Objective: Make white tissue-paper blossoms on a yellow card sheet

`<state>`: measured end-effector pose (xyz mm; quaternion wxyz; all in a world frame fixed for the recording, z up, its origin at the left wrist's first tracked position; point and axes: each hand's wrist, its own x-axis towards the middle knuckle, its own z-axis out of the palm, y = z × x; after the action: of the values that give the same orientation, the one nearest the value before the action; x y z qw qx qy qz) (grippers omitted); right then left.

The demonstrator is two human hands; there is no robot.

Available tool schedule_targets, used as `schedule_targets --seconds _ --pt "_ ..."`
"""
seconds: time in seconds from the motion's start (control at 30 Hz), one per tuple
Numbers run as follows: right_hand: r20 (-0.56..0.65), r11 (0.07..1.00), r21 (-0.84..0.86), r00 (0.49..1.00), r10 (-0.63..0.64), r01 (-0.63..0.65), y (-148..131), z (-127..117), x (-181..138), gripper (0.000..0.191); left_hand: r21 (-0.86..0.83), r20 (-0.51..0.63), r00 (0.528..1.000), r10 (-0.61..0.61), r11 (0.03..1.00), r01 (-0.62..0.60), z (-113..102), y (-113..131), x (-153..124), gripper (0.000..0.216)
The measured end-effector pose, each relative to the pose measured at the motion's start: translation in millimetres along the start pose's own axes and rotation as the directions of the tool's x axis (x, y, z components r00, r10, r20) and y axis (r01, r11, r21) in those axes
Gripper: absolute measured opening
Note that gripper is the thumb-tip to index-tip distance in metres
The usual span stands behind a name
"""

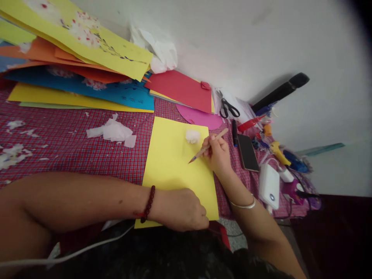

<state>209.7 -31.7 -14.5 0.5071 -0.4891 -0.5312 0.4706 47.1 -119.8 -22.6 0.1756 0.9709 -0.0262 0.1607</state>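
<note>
Gripping a slim, pale wooden paintbrush (201, 152) in closed fingertips of the right hand (219, 155), angling dark, pointed bristles over the middle of a smooth, rectangular, bright yellow sheet of paper (171, 162); impossible to tell if touching. Resting the left hand (183, 209), loosely curled with knuckles up, on the near edge; impossible to tell if pinching anything underneath. Seemingly barely begun: just one soft, fluffy, rounded white tuft (192, 136) in place near the far edge, no brush marks discernible, most of the surface probably left to work.

Left of the paper, thin, crumpled white tissue scraps (112, 131) on a woven red-and-blue checked cloth (66, 143). Beyond, a curved magenta paper piece (200, 115) and metal scissors with black looped handles (228, 110). To the right, a flat, dark, rectangular phone (248, 153). Farther left, stacked coloured cards, topped by a yellow card (124, 48) bearing puffy white, red-flecked blossoms and thin dark branches.
</note>
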Motion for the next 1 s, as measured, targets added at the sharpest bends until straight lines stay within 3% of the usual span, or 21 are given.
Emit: schedule_targets --seconds 0.23,0.67,0.87,1.0 --pt "0.022 0.993 0.074 0.995 0.093 -0.094 -2 -2 5 0.05 0.027 0.008 1.0 0.005 1.0 -0.005 0 -1 0 0.008" --pt "-0.061 0.984 0.175 0.998 -0.009 0.02 -11 -26 9 0.042 0.038 0.036 0.999 0.002 0.999 -0.003 -5 0 2 0.009" --pt "-0.063 0.994 0.092 0.997 -0.049 0.054 -4 -31 15 0.04 0.042 0.052 0.999 -0.001 0.999 -0.002 -5 1 2 0.009" --pt "-0.127 0.996 0.049 0.99 -0.066 0.073 -2 -36 20 0.041 0.06 0.066 0.998 -0.012 0.998 0.008 -5 0 3 0.011"
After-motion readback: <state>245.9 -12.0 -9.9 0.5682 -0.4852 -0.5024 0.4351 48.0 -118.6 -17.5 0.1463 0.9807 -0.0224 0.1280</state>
